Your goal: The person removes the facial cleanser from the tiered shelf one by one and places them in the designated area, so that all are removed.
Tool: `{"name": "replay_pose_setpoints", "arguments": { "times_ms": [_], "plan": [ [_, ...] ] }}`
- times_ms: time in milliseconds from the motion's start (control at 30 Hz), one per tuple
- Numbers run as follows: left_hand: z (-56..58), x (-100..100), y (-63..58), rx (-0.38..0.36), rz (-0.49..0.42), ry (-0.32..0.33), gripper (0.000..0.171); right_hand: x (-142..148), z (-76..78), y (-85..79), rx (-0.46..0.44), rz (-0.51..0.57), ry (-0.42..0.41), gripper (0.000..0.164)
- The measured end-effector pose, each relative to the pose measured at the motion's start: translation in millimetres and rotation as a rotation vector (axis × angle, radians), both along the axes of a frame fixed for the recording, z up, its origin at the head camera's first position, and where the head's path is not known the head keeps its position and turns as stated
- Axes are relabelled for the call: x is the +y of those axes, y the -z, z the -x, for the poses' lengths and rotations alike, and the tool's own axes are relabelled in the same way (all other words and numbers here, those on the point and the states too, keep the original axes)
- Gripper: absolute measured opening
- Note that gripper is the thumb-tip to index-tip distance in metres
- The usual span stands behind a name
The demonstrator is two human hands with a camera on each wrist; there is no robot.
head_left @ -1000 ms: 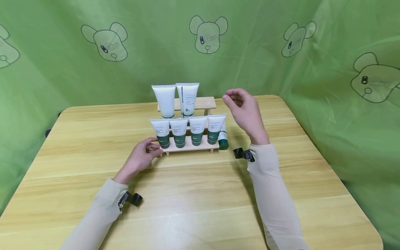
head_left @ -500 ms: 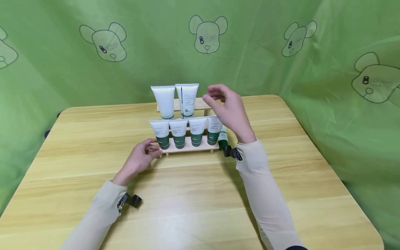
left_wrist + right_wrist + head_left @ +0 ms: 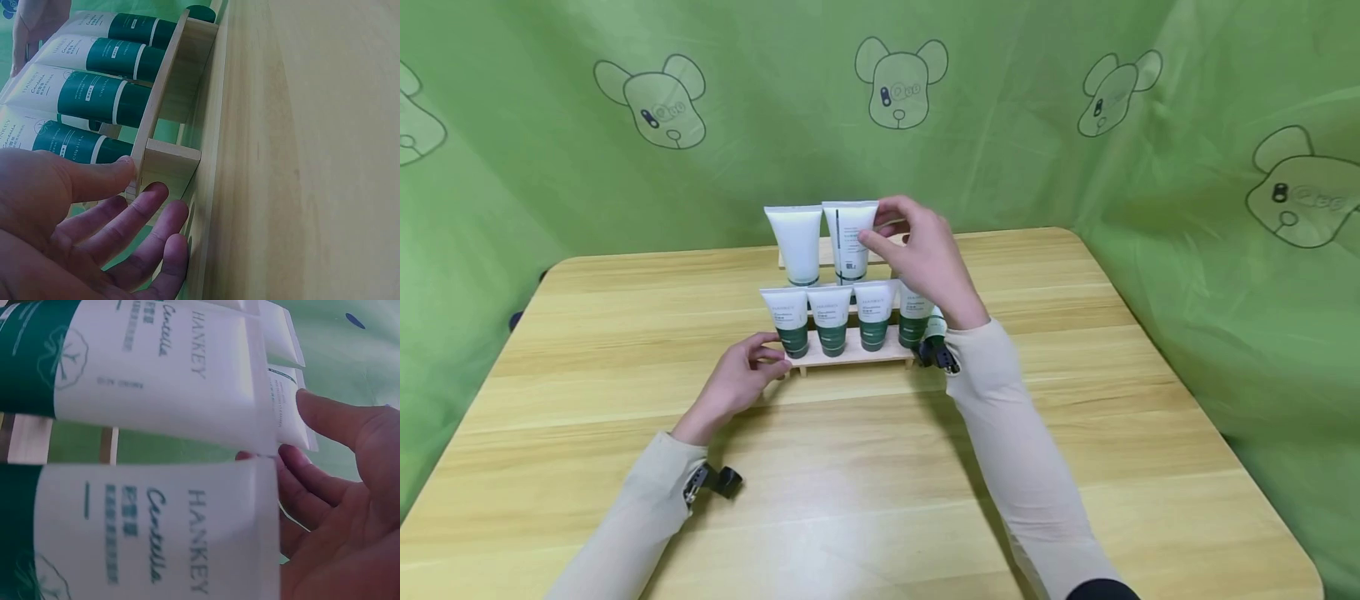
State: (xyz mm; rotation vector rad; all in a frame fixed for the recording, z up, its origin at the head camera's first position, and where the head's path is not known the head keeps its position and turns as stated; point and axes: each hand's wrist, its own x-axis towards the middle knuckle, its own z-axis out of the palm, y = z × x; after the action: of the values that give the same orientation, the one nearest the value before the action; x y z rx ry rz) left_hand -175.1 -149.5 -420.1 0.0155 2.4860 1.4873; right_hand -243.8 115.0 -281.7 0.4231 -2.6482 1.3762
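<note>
In the head view, a tiered wooden display stand (image 3: 857,353) holds squeeze tubes. Two larger white tubes stand in back; several white-and-green tubes (image 3: 831,321) line the front shelf, caps down. My left hand (image 3: 739,375) holds the front shelf's left end, its thumb (image 3: 115,177) at the shelf edge and fingertips beside the support below. My right hand (image 3: 928,254) is at the right-hand back tube (image 3: 848,237), thumb over its front and fingers round its right edge. In the right wrist view, front tubes hide part of that back tube (image 3: 284,415).
The other back tube (image 3: 796,242) stands close on the left. Another tube (image 3: 936,327) is beside the stand's right end, partly covered by the right wrist's camera (image 3: 938,357). A green curtain (image 3: 1000,150) hangs behind the wooden table (image 3: 865,483).
My right hand has moved left from beyond the stand's right end to the right-hand back tube. My left hand stays at the shelf end, and the tubes keep their places.
</note>
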Motion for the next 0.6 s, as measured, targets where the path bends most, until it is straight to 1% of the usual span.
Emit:
{"name": "replay_pose_setpoints", "arguments": {
  "times_ms": [100, 200, 433, 600],
  "plan": [
    [0.0, -0.8, 0.5, 0.0, 0.004, -0.002, 0.055, -3.7, 2.1, 0.6, -0.034, -0.017, 0.002, 0.047],
    [0.3, -0.8, 0.6, -0.003, 0.004, -0.004, 0.056, -6.4, 3.5, 0.8, -0.049, -0.027, -0.001, 0.045],
    [0.6, -0.7, 1.0, -0.004, -0.005, 0.0, 0.055, -9.3, 3.6, 0.6, -0.039, -0.038, -0.016, 0.029],
    [0.4, -0.7, 1.0, -0.003, -0.003, 0.001, 0.055, -6.8, 1.4, 1.0, -0.031, -0.041, 0.004, 0.025]
  ]
}}
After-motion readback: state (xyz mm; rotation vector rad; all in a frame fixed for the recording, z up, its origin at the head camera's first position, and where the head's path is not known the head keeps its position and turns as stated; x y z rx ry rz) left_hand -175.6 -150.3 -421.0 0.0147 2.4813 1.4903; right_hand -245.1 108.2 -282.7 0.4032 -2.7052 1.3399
